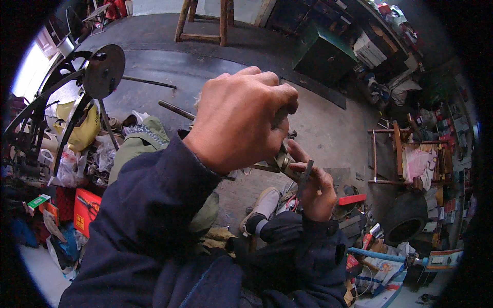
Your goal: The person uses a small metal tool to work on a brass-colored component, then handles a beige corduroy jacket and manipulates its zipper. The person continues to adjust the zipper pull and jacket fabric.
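Note:
My left hand is raised close to the camera, its fingers curled into a closed grip. Whatever it grips is hidden by the hand itself. Below and to the right, my right hand is partly closed, with a dark narrow strip lying along its fingers. Its fingertips reach a brass-coloured metal part just under my left hand. A metal rod juts out to the left behind my left wrist; I cannot tell whether it joins the metal part.
A black metal stand with a round disc rises at left, near a yellow bag. Farther off are a wooden stool and a dark green box. At right sit a small chair, a tyre and a red bar.

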The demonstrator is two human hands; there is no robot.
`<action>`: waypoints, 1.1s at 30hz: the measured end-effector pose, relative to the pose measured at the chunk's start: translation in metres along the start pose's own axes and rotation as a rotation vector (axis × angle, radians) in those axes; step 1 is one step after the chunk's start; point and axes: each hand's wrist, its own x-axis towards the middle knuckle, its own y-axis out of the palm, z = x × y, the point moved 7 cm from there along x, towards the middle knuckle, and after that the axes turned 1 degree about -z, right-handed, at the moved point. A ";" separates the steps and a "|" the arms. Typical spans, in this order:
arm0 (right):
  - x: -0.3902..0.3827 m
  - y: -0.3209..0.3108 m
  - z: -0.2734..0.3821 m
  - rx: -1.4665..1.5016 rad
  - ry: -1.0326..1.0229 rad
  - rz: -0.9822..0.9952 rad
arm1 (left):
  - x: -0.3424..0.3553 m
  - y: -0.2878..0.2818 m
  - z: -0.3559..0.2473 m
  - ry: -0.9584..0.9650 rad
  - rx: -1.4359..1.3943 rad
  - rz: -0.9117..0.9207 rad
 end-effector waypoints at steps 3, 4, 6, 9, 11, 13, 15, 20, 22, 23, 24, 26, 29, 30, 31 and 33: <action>0.000 -0.004 0.002 -0.129 0.000 -0.090 | 0.000 -0.001 0.001 0.010 0.016 -0.008; -0.001 -0.003 0.005 -0.174 -0.030 -0.086 | 0.000 -0.001 0.001 0.011 0.014 -0.009; -0.002 -0.011 0.004 -0.338 0.032 -0.152 | 0.000 -0.002 0.002 -0.004 0.013 -0.003; -0.003 -0.016 0.004 -0.420 0.050 -0.167 | 0.000 -0.001 0.002 -0.014 0.007 0.015; -0.003 -0.015 0.002 -0.351 0.068 -0.149 | 0.001 -0.001 0.001 -0.011 0.022 0.020; -0.004 -0.011 -0.006 -0.215 0.119 -0.110 | 0.001 -0.002 0.000 -0.005 0.021 0.010; -0.004 -0.008 -0.016 -0.105 0.193 -0.094 | 0.001 -0.002 -0.001 0.000 0.003 -0.002; -0.004 -0.024 -0.022 -0.434 0.155 -0.164 | 0.000 -0.001 0.000 -0.002 0.016 0.017; -0.005 -0.039 -0.025 -0.633 0.225 -0.216 | 0.000 -0.001 0.000 -0.007 0.018 0.031; -0.005 -0.041 -0.027 -0.602 0.233 -0.175 | 0.000 -0.001 -0.001 -0.005 0.017 0.029; -0.005 -0.042 -0.031 -0.573 0.262 -0.140 | 0.000 -0.001 -0.001 -0.003 0.015 0.028; -0.007 -0.040 -0.039 -0.421 0.297 -0.091 | 0.000 -0.001 0.000 -0.001 0.013 0.031; -0.010 -0.031 -0.043 -0.133 0.308 -0.041 | 0.001 0.000 -0.001 0.005 0.024 0.021; -0.009 -0.027 -0.043 -0.090 0.310 -0.023 | 0.000 0.001 0.000 -0.001 0.031 0.023; -0.009 -0.026 -0.045 -0.105 0.351 -0.032 | 0.000 0.000 -0.001 0.007 0.027 0.013; -0.007 -0.019 -0.037 -0.037 0.344 0.019 | -0.001 0.000 0.000 0.007 0.027 0.009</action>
